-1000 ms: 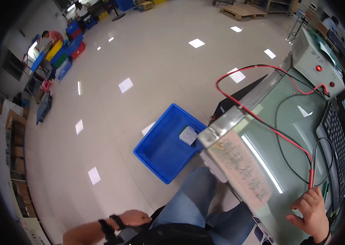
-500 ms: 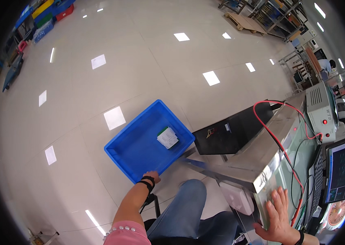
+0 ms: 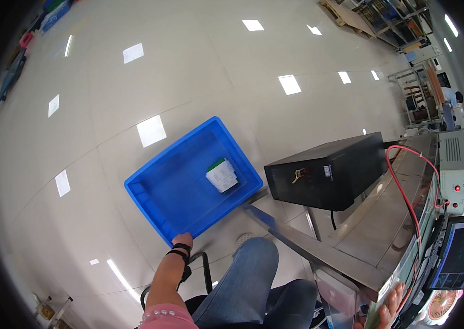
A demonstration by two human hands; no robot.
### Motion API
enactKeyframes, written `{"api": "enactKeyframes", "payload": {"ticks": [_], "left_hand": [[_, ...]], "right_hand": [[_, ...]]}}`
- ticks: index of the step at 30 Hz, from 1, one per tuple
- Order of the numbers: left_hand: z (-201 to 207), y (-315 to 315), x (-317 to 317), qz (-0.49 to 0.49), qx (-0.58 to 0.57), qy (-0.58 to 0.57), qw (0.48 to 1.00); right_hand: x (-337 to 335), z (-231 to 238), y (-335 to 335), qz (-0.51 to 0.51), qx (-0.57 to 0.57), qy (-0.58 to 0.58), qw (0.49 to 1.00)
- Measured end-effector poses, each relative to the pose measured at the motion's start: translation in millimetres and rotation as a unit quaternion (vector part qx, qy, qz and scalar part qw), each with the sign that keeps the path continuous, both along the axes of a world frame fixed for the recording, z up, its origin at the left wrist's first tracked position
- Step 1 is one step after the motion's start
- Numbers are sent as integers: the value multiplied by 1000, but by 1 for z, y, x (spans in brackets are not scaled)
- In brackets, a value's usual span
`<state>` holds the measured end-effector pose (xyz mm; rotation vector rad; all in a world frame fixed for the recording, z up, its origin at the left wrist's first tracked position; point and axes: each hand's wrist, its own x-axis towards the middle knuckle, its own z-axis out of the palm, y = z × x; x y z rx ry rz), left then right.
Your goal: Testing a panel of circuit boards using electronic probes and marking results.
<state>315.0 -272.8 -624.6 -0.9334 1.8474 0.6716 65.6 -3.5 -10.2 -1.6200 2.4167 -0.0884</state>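
The fingers of the left hand (image 3: 183, 239) are bent in at the near corner of a blue bin (image 3: 174, 189); whether they grip its rim cannot be told. Ahead and to the right of them, inside the bin, lies a white-papered block with a green edge (image 3: 222, 176). The right hand (image 3: 390, 308) lies at the bench (image 3: 366, 233), partly hidden, its visible fingers loosely extended with nothing seen in them. Beyond these fingers run red leads (image 3: 409, 204); farther ahead and left stands a black case (image 3: 320, 172).
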Motion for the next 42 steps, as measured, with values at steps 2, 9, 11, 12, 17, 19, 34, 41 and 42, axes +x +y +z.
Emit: {"api": "enactKeyframes", "payload": {"ticks": [2,9,11,12,17,19,34,41,42], "left_hand": [[5,-6,34,-16,-9,-1,1000],[4,4,138,-10,-30,-78,996],[1,10,152,-9,-19,-88,996],[2,13,152,-51,-6,-113,992],[-2,-11,99,-64,151,-69,984],[-12,-40,61,75,99,15,992],[113,-112,-48,348,244,80,902],[340,-165,-124,554,326,193,741],[357,-175,-140,535,329,223,746]], "right_hand": [[-1,-2,-3,5,-2,2,1000],[-5,-3,2,22,-11,-11,1000],[-7,-3,3,25,-16,-3,1000],[-8,-5,3,28,-22,1,999],[-7,-8,4,29,-33,11,999],[-7,-6,5,27,-50,9,998],[-14,12,64,-112,103,-17,988],[-9,-5,-10,22,-12,25,999],[-12,-7,-12,20,-30,15,999]]}}
